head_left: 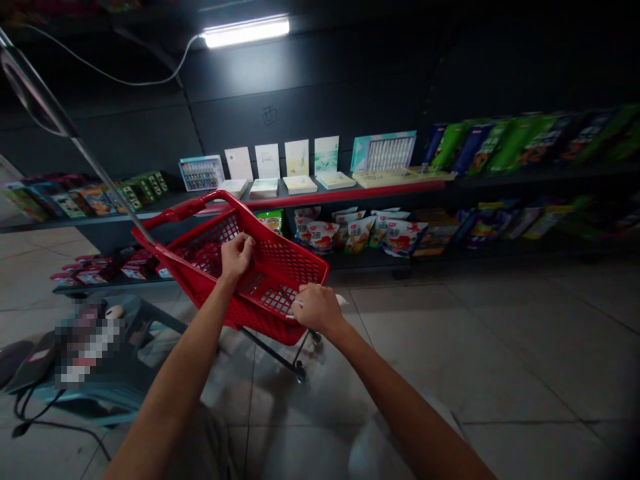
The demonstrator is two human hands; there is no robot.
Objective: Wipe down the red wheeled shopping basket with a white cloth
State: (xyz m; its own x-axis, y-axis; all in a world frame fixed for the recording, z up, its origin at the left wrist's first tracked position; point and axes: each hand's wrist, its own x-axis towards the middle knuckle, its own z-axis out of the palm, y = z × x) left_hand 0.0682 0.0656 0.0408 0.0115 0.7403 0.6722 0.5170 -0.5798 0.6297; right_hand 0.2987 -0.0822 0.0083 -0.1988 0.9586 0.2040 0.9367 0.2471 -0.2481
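A red plastic shopping cart (277, 253) with a lattice basket stands in front of me, turned at an angle to the shelves. Over its basket is my left hand (237, 257), fingers curled in and closed; whatever may be in them is hidden. My right hand (317, 308) is a fist at the basket's near right corner. A small white item (343, 301) pokes out on the far side of that fist, with a thin white bit on the near side too. Its kind does not show. I cannot tell whether either hand touches the cart.
Behind the cart runs a shelf with a red edge (320, 199), holding books (299, 185) and boxed sets (385, 153). Snack bags (361, 232) fill the lower shelf. A grey-blue stool (130, 377) with cables stands left. A metal pole (95, 160) slants down towards the cart.
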